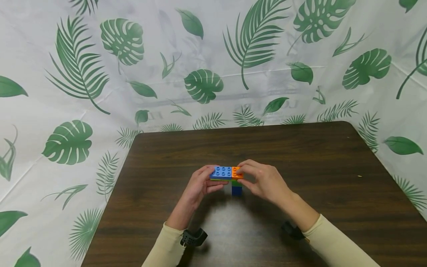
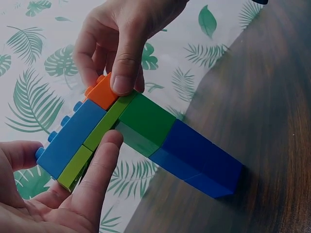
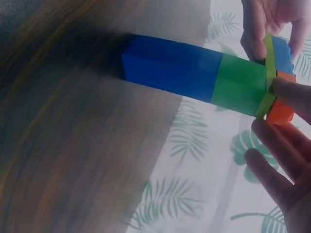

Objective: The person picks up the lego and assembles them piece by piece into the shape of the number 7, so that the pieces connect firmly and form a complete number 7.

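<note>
A tower of toy building bricks stands upright on the table, with a dark blue lower part (image 2: 197, 160) and a green brick (image 2: 147, 119) above it. Thin lime-green bricks (image 2: 103, 127) lie across the top and stick out to the left. On them sit a light blue brick (image 1: 222, 171) and, at the right end, an orange brick (image 2: 103, 93). My left hand (image 1: 196, 186) holds the overhanging end, thumb at the light blue brick and fingers underneath. With thumb and fingers, my right hand (image 1: 267, 181) pinches the orange brick from the right.
The dark wood-grain table (image 1: 320, 159) carries the tower near its middle. Behind and to the sides hangs a white sheet with green leaf prints (image 1: 160, 96). A black band (image 1: 194, 237) is on the left wrist.
</note>
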The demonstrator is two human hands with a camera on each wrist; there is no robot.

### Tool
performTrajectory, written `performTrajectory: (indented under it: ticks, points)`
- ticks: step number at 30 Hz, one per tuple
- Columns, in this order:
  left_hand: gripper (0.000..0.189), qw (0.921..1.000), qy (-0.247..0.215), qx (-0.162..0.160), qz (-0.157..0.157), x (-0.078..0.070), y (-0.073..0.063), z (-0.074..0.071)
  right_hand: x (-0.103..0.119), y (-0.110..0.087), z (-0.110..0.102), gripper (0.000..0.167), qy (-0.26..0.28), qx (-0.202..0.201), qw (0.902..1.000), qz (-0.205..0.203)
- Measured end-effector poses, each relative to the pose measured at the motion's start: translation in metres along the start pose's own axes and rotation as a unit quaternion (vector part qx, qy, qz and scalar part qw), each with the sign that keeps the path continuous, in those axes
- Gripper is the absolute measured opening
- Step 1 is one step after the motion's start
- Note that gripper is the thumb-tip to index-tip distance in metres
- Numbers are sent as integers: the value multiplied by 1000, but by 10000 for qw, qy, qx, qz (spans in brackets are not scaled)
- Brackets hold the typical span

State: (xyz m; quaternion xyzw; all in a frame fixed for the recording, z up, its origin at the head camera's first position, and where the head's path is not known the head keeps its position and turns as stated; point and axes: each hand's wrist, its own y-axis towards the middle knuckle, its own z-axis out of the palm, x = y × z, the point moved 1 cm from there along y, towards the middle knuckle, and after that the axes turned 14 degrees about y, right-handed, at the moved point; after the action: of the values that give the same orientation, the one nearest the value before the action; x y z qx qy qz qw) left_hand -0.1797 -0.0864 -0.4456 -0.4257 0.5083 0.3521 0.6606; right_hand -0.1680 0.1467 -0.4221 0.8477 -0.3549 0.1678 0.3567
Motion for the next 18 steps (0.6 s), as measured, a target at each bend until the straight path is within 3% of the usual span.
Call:
performTrajectory:
  ticks: [18]
  points:
    - [44,9999,3,40,120,1,-1,-1,1,0,2,32,49,30,9999,157]
